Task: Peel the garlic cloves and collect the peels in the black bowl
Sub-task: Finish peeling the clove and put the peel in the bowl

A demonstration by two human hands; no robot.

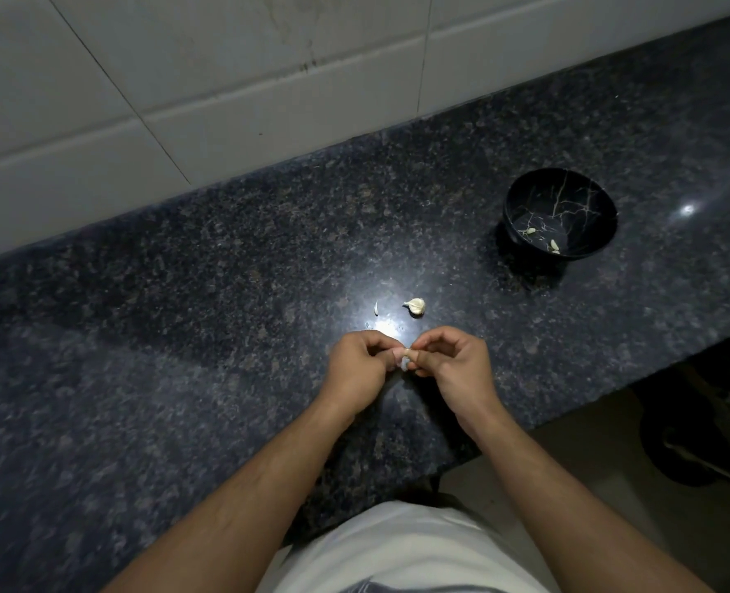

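Note:
My left hand and my right hand meet over the dark granite counter, both pinching one small garlic clove between the fingertips; most of the clove is hidden by the fingers. Just beyond the hands lies another garlic clove, unpeeled, with a thin sliver of peel to its left. The black bowl with gold crack lines stands at the far right, holding a few pale garlic pieces.
A white tiled wall runs along the counter's back. The counter's front edge cuts diagonally at the lower right, where the floor and a dark round object lie below.

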